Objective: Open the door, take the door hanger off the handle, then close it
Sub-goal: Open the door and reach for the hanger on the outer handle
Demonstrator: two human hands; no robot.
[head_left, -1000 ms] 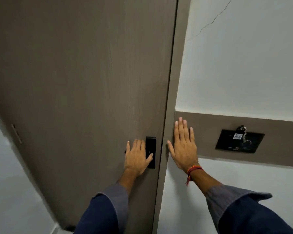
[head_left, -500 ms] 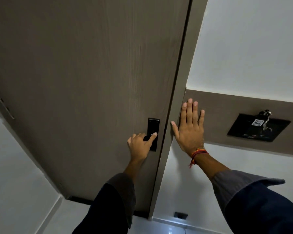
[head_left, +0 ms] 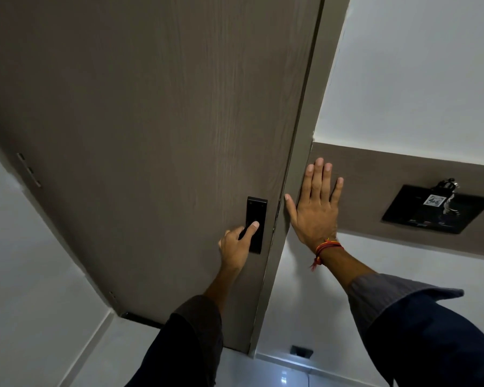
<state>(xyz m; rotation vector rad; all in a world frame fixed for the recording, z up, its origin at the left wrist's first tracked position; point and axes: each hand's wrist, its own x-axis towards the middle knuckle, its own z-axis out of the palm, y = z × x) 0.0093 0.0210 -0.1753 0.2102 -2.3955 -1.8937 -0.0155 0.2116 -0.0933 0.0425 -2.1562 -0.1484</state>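
Observation:
A tall grey-brown wooden door [head_left: 157,129] fills the left and middle of the head view, shut against its frame [head_left: 299,191]. A black lock plate [head_left: 256,210] sits near its right edge. My left hand [head_left: 236,244] is wrapped around the black door handle, which it mostly hides, with the thumb resting on the plate. My right hand [head_left: 315,208] lies flat with fingers spread on the brown wall band, just right of the frame. No door hanger shows on this side.
A black wall panel [head_left: 436,209] with a key and a numbered tag hangs on the brown band at the right. White walls flank the door. Hinges [head_left: 28,170] show on its left edge. A small black fitting [head_left: 301,351] sits low on the wall above a glossy floor.
My left hand went from lying flat on the door to closing around the handle. My right hand stays flat on the wall. The view has tilted downward, showing the floor.

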